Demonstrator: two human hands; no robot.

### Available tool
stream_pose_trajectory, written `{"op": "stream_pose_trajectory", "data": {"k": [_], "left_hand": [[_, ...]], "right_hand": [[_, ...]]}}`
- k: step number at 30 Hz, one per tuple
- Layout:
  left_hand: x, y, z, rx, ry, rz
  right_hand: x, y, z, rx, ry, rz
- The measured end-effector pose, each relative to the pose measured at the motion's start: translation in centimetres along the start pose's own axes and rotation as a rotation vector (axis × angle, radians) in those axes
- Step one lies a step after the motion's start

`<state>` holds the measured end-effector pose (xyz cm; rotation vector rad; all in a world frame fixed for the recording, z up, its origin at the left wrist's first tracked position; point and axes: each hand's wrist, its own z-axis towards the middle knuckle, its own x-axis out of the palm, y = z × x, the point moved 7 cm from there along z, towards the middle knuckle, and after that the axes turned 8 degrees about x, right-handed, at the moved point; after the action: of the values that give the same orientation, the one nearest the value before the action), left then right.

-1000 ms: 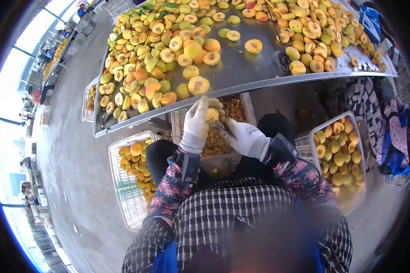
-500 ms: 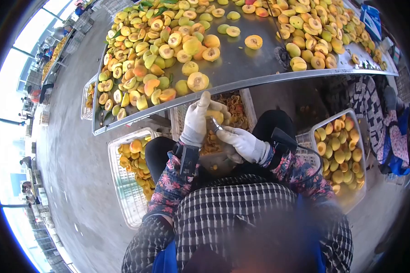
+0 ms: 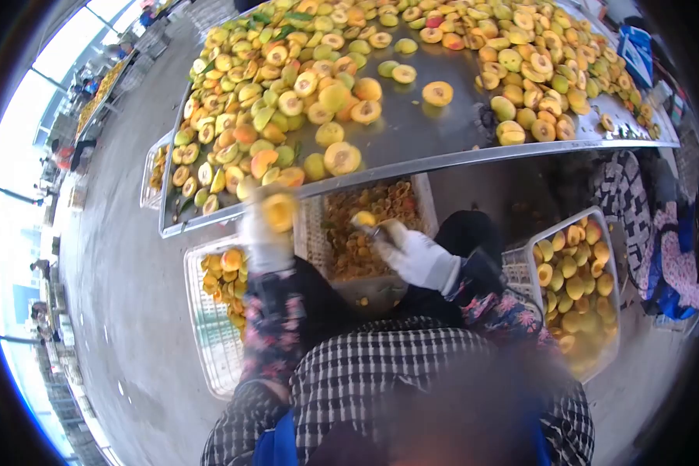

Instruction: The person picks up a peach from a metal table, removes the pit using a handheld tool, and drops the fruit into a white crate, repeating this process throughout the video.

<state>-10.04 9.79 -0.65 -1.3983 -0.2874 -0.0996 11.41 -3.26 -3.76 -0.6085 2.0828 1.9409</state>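
My left hand (image 3: 266,233), in a white glove and smeared by motion, is closed on a peach half (image 3: 279,211) at the table's front edge, above the left crate. My right hand (image 3: 418,255), also gloved, grips a small pitting tool (image 3: 369,226) with a yellow bit at its tip. Beneath the tool stands a crate (image 3: 311,233) of brownish scraps (image 3: 357,248). Many halved peaches (image 3: 342,158) lie on the metal table (image 3: 412,128) in front of me.
A white crate (image 3: 210,334) of peach halves is at my left, another crate (image 3: 615,311) at my right. Patterned cloth (image 3: 625,202) and a blue box (image 3: 635,54) are on the right. Other people and tables appear far left.
My hands have moved apart. My left hand went left with the peach half, while my right hand stayed over the scrap crate with the tool.
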Motion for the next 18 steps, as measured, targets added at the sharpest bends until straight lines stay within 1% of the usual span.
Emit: {"op": "stream_pose_trajectory", "data": {"k": [1, 2, 3, 4, 5, 7, 9, 11, 13, 15, 17, 18], "left_hand": [[-3.0, -0.5, 2.0, -0.035, -0.018, 0.093], [-7.5, -0.7, 5.3, 0.196, -0.033, 0.445], [-9.0, -0.9, 6.7, 0.229, 0.038, 0.626], [-10.5, -1.1, 8.1, 0.273, 0.102, 0.805], [-11.3, -0.7, 9.9, 0.4, 0.197, 0.891], [-4.6, -3.1, 8.6, 0.298, 0.237, 0.803], [3.1, -2.0, 8.9, 0.394, 0.509, 0.726], [11.5, 0.0, 7.9, 0.218, 0.692, 0.607], [19.7, 1.6, 7.0, 0.296, 0.906, 0.752], [26.1, 4.9, 7.0, 0.474, 1.003, 0.819], [30.9, 9.7, 8.1, 0.757, 0.945, 0.895], [32.8, 11.1, 7.7, 0.717, 0.899, 1.091]], "right_hand": [[0.5, -1.5, 0.2, 0.158, 0.071, -0.049], [0.9, -2.2, 0.4, 0.14, 0.051, -0.083], [1.3, -2.6, 0.5, 0.123, 0.031, -0.114], [1.0, -2.0, 0.4, 0.199, 0.065, -0.143], [1.8, -2.6, 0.8, 0.22, 0.063, -0.19], [2.5, -2.9, 1.0, 0.242, 0.118, -0.194], [2.6, -2.8, 0.8, 0.21, 0.128, -0.173], [2.6, -2.9, 0.9, 0.191, 0.14, -0.162], [3.0, -4.1, 0.9, 0.171, 0.133, -0.175], [3.0, -4.5, 0.7, 0.163, 0.111, -0.208], [4.0, -5.8, 1.0, 0.123, 0.131, -0.224], [4.0, -5.8, 1.0, 0.116, 0.135, -0.218]]}}
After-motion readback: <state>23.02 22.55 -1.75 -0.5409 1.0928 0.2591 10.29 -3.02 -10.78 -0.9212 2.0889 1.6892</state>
